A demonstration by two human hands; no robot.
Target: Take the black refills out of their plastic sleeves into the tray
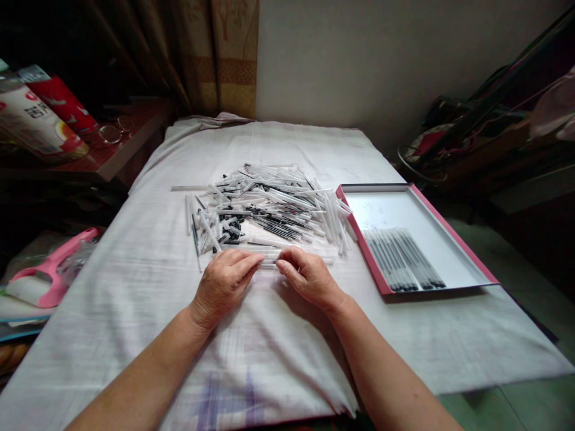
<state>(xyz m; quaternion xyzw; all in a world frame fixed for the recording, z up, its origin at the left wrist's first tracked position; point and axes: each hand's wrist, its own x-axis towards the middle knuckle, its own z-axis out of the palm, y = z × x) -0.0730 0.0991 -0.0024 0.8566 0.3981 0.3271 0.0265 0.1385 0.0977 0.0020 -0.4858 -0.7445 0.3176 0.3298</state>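
Observation:
A clear pen barrel [268,263] spans the short gap between my two hands, low over the cloth. My left hand [227,278] is closed around its left part, thumb and fingers pressed together. At the barrel's other end, where a small dark bit shows, my right hand [308,278] pinches with thumb and forefinger; the fingers cover most of that end. Just beyond both hands lies a loose heap of pen parts [287,194]: clear barrels, thin dark refills [281,227] and small black and white pieces [231,228].
On the right, a shallow pink-edged box lid [453,233] holds a row of pens [404,260] with black ends. A white cloth [148,287] covers the table. At left are a pink-handled roller [56,269], a labelled bottle [38,123] and glasses [110,133] on a wooden cabinet.

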